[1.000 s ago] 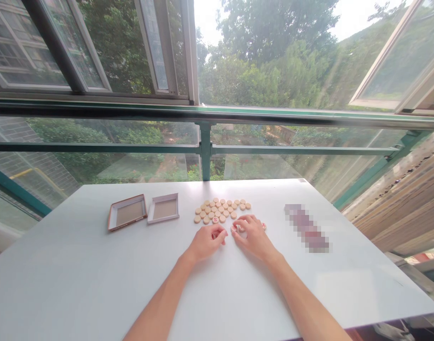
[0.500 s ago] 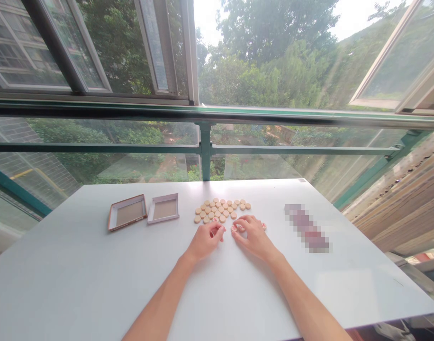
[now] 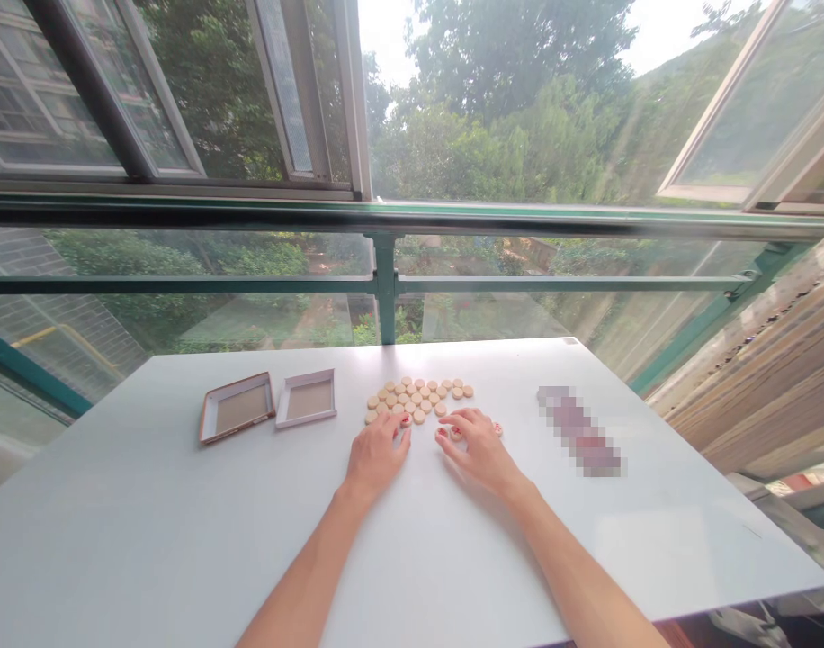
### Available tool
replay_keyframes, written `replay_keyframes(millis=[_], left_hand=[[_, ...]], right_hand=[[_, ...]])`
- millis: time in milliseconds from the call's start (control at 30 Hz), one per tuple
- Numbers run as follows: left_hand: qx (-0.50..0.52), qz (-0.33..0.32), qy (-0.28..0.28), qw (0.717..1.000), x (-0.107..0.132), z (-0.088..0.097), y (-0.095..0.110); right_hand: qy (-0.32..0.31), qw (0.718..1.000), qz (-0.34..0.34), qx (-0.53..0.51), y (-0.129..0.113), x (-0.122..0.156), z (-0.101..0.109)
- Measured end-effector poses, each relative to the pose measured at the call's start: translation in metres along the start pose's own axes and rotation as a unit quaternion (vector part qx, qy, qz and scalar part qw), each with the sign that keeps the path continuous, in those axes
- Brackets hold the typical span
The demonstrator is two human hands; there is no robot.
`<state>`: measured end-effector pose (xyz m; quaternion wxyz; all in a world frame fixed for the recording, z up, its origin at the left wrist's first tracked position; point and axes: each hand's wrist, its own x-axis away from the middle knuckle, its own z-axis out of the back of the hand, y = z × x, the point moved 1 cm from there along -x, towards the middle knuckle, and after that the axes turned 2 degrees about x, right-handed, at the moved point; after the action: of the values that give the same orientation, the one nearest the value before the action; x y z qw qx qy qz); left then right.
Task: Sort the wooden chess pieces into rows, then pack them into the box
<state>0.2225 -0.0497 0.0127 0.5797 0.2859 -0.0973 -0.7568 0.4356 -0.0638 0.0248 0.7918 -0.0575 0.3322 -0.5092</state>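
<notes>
Since a moment ago my left hand (image 3: pixel 375 450) has uncurled and slid forward. Its fingers now lie stretched out flat, gripping nothing, with the fingertips on a red-marked piece (image 3: pixel 406 419) at the near edge of the cluster of plain wooden discs (image 3: pixel 417 398). By my reading, that piece now sits against the group rather than in my fist.

My right hand (image 3: pixel 480 446) rests just beside it, fingers loosely spread over a few face-up pieces (image 3: pixel 454 433). Whether it pinches one I cannot tell, as the fingers hide them.

Further left on the white bench (image 3: pixel 183 540) two shallow box halves (image 3: pixel 237 407) lie open side by side, well apart from both hands.
</notes>
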Motion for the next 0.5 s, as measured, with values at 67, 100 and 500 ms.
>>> replay_keyframes(millis=[67, 100, 500], left_hand=[[-0.002, -0.006, -0.006, 1.000, -0.0001, 0.0005, 0.0007], [-0.002, -0.006, -0.009, 1.000, -0.0003, 0.0010, 0.0008], [0.007, -0.007, -0.014, 1.000, 0.0013, 0.0051, 0.0030]], right_hand=[[0.002, 1.000, -0.002, -0.004, -0.0009, -0.0004, 0.0008], [0.002, 1.000, -0.003, -0.005, -0.0015, -0.0006, 0.0011], [0.019, 0.999, 0.034, -0.029, -0.0100, -0.0006, 0.0000]])
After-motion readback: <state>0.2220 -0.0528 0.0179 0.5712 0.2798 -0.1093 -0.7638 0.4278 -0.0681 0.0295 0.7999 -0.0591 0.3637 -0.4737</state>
